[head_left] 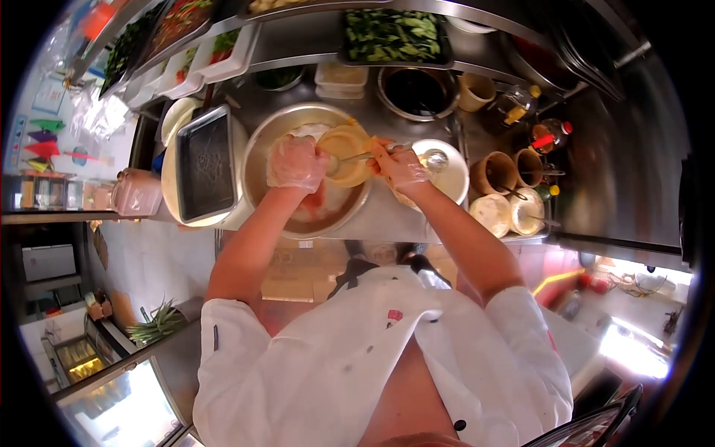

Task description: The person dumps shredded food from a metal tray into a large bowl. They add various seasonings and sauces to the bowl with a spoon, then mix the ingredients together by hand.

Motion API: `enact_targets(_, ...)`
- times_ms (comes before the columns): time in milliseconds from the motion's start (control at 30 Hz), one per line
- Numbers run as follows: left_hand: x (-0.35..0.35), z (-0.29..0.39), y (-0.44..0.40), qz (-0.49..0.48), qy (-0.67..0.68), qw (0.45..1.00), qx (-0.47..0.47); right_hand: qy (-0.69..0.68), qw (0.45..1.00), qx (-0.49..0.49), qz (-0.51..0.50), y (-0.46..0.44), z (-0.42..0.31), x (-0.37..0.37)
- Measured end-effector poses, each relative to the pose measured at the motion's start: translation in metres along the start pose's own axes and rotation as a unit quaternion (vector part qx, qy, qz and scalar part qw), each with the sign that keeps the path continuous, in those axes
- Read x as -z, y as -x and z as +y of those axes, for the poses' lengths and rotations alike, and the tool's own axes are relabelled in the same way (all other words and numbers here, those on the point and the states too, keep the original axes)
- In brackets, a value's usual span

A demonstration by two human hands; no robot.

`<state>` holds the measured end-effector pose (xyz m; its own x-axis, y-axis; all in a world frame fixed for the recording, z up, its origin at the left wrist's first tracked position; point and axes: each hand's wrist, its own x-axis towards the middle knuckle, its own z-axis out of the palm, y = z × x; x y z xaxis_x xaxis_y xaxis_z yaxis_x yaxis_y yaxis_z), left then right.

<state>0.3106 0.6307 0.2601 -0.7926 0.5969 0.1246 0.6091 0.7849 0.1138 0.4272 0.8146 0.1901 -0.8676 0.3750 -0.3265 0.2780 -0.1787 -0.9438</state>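
Over a wide metal bowl [257, 195] my left hand [298, 164], in a clear plastic glove, is closed beside a beige container [346, 139]; what its fingers hold is hidden. My right hand [401, 167], gloved as well, is closed on the handle of a metal utensil [356, 157] that reaches into the container. Pale and reddish contents lie in the bowl under my hands. Just right of my right hand is a white bowl [456, 182] with a metal ladle [434, 159] in it.
A black tray [207, 164] stands at the left. Behind are a pot of dark liquid [413, 91] and a tray of cut greens [392, 36] on a shelf. Bottles [519, 106], brown pots [494, 173] and pale tubs [491, 214] stand at the right.
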Motion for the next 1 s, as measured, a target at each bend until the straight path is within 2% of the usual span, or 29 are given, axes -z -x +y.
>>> enact_targets(100,0.0,-0.053,0.015,0.018,-0.021,0.999,0.022,-0.069,0.996,-0.042,0.041,-0.008,0.003,-0.059)
enact_targets(233,-0.004,-0.109,0.013,0.033,-0.004,0.997,0.072,-0.02,0.996,-0.06,0.07,-0.002,-0.012,-0.1)
enact_targets(267,-0.002,-0.118,0.013,0.036,-0.001,0.996,0.082,-0.031,0.995,-0.051,0.077,0.001,-0.015,-0.106)
enact_targets(367,0.0,-0.144,0.004,0.02,0.0,0.991,0.133,0.063,0.996,0.008,0.07,-0.003,-0.013,-0.101)
enact_targets(400,-0.002,-0.154,0.001,0.028,0.005,0.991,0.133,0.014,0.996,0.025,0.086,0.001,-0.019,-0.1)
enact_targets(500,-0.011,-0.174,-0.01,0.056,0.012,0.988,0.141,0.043,0.989,0.112,0.084,0.013,-0.038,-0.088)
enact_targets(533,-0.013,-0.18,-0.012,0.065,0.008,0.987,0.145,-0.001,0.988,0.126,0.094,0.016,-0.045,-0.091)
enact_targets(567,-0.013,-0.187,-0.014,0.074,0.003,0.986,0.151,0.02,0.986,0.137,0.093,0.019,-0.054,-0.093)
enact_targets(600,-0.012,-0.191,-0.016,0.067,0.0,0.986,0.15,0.097,0.956,0.271,0.056,0.017,-0.055,-0.089)
enact_targets(633,-0.011,-0.193,-0.019,0.06,-0.003,0.987,0.148,0.172,0.901,0.398,0.018,0.014,-0.057,-0.087)
enact_targets(733,-0.015,-0.195,-0.022,0.086,-0.012,0.989,0.119,0.269,0.812,0.518,-0.027,-0.006,-0.053,-0.104)
enact_targets(833,-0.02,-0.19,-0.02,0.111,-0.014,0.991,0.077,0.264,0.837,0.477,-0.054,-0.027,-0.022,-0.131)
enact_targets(867,-0.022,-0.188,-0.019,0.115,-0.013,0.991,0.064,0.271,0.839,0.473,-0.012,-0.033,-0.012,-0.142)
enact_targets(967,-0.029,-0.182,-0.016,0.17,-0.009,0.985,0.019,0.213,0.951,0.21,0.081,-0.043,0.018,-0.163)
enact_targets(1000,-0.031,-0.18,-0.015,0.175,-0.006,0.984,0.019,0.339,0.913,0.213,0.085,-0.045,0.025,-0.16)
